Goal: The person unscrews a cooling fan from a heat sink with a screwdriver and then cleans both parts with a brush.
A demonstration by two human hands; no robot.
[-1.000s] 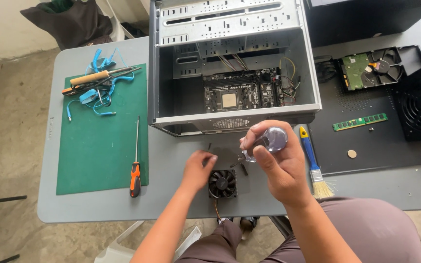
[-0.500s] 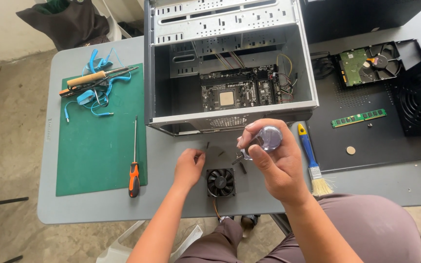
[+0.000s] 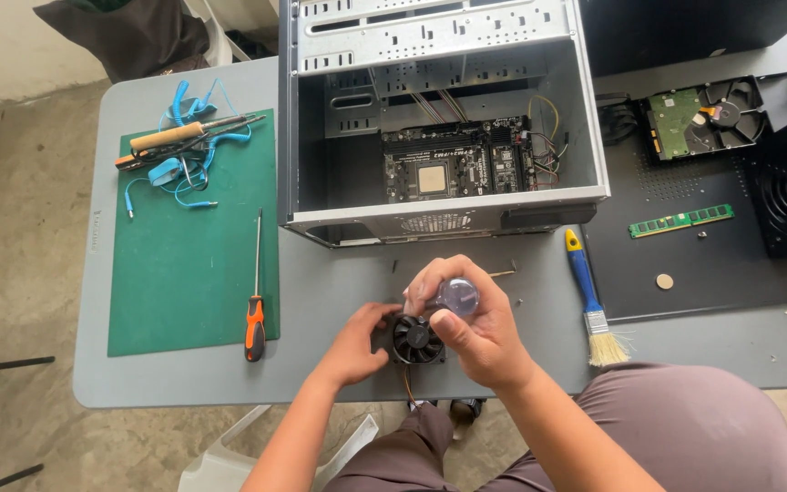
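Steadying a small black cooler fan near the front edge of the counter, the left hand has its fingers curled round the fan's left side, touching the frame. The right hand is closed round the rounded translucent handle of what looks like a screwdriver, fingers wrapped tight, held directly above the fan's right corner; the shaft is hidden by the hand, so its tip cannot be seen.

From the head view, the step in hand appears to be working a fastener on the fan. The next move likely calls for keeping the tool square to the fan while the left hand stops it turning.

The fan lies flat, blades facing up; the tool's long axis seems to run roughly upright, handle toward the camera. Behind stands the open computer case; an orange-handled screwdriver lies on the green mat, and a blue brush lies to the right.
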